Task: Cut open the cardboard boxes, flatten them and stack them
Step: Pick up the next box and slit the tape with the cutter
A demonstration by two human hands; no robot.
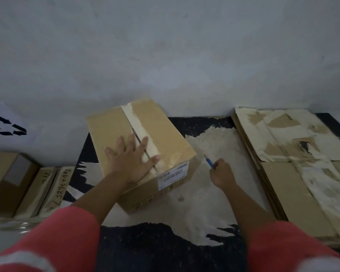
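A closed brown cardboard box (pixel 163 134) stands on the worn dark work surface (pixel 185 252), its top seam covered by a pale tape strip. My left hand (pixel 131 159) lies flat on the box top with fingers spread across the seam. Just right of the box, my right hand (pixel 222 171) grips a blue-handled cutter (pixel 209 161), its tip pointing up and left toward the box's near right corner without touching it. A stack of flattened boxes (pixel 294 173) lies at the right.
At the left edge stand several more cardboard boxes (pixel 12 179), one with handwritten numbers. A white sheet with a black recycling symbol (pixel 6 127) hangs on the grey wall behind them. The wall runs directly behind the surface.
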